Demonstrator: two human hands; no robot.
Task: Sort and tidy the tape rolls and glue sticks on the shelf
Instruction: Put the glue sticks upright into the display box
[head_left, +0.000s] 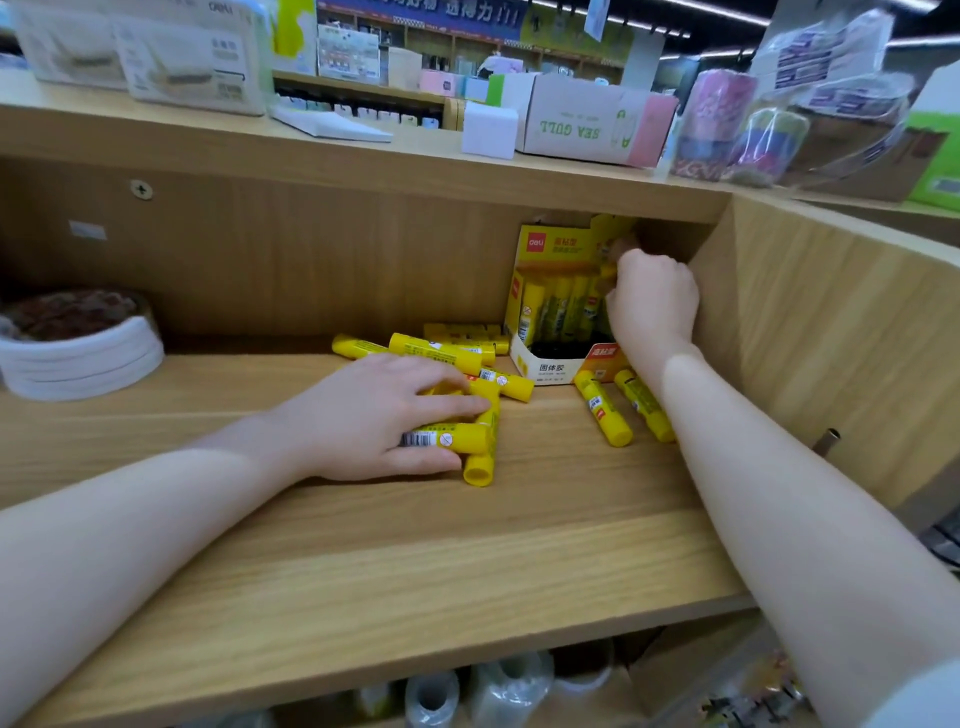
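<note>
Head view: left hand (384, 415) grips yellow glue sticks (452, 436) lying on a wooden shelf (467, 571); right hand (652, 301), fingers curled, holds a stick at the upright box (556, 312).

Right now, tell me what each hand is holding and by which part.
The left hand grips loose yellow glue sticks around their barrels on the shelf. The right hand is curled at the glue stick display box; what it holds cannot be told.

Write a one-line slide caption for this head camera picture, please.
Left hand gathers loose yellow glue sticks on the wooden shelf while the right hand reaches into the display box.
</note>
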